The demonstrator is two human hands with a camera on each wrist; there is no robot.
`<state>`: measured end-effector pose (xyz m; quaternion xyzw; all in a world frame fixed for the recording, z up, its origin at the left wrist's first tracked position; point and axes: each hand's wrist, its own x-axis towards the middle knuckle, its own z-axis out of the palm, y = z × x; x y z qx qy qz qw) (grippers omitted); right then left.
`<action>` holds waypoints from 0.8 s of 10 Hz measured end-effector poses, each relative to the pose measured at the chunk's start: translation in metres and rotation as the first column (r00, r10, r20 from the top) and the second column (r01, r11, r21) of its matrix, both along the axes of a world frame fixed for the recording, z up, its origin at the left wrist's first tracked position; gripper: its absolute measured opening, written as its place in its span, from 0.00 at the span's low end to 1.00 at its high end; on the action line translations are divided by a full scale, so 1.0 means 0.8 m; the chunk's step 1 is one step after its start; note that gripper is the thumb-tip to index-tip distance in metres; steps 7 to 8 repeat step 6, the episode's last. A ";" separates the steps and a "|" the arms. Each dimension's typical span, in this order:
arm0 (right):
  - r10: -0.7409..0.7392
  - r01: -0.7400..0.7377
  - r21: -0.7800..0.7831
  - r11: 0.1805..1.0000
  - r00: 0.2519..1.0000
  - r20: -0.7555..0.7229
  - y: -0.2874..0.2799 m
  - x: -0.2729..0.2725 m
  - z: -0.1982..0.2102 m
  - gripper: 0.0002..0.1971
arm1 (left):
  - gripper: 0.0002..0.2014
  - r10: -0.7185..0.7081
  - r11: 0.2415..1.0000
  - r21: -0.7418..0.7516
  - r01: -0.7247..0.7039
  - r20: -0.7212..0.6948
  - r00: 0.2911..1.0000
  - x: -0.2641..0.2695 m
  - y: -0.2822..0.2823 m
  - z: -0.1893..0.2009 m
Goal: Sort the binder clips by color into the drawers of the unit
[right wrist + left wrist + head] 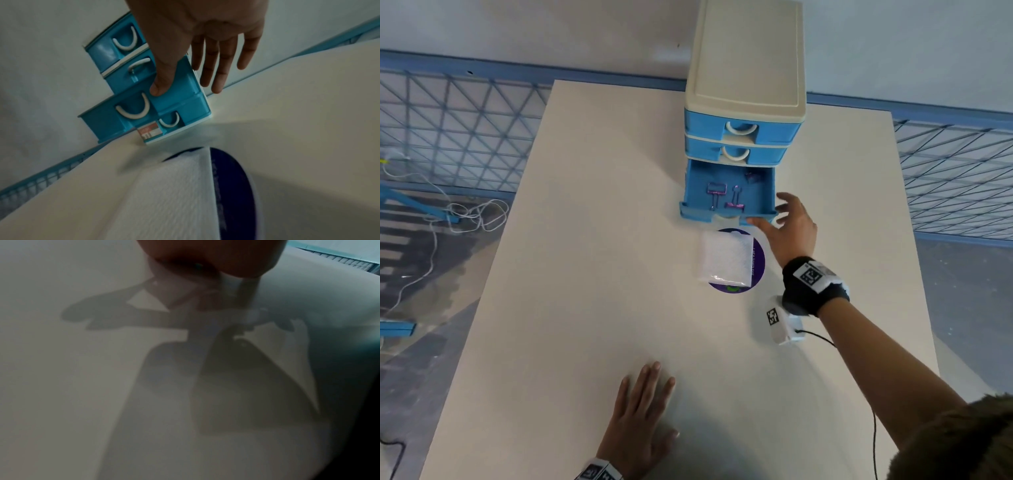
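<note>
Three purple binder clips (726, 197) lay in the open third drawer (727, 216) — light, stiff, best pinched by the wire handles. Right hand (789, 228) spread at the drawer's front corner; left hand (643, 418) flat, well below it.

The blue-and-cream plastic drawer unit (744, 113) is showing a smooth, slightly glossy finish. The purple metal binder clips (726, 197) are gleaming. The pale desk (585, 308) is looking matt; the white textured pad (726, 258) is looking rough.
</note>
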<state>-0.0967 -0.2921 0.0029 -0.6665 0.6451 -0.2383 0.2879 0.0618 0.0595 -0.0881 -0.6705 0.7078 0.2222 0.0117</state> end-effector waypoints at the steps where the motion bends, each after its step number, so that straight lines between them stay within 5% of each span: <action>1: -0.030 0.031 0.029 0.999 0.999 -0.029 -0.034 0.009 -0.002 0.35 | 0.37 -0.008 1.000 -0.017 0.008 0.007 1.000 0.001 -0.001 -0.002; 4: -0.061 0.070 0.060 0.996 0.989 -0.138 -0.099 0.032 0.004 0.39 | 0.35 -0.006 1.000 0.010 0.006 0.010 1.000 0.001 -0.003 -0.001; 8: -0.058 0.082 0.111 0.990 0.978 -0.202 -0.093 0.030 -0.009 0.33 | 0.35 0.002 0.996 -0.095 0.000 0.017 1.000 0.000 -0.004 -0.005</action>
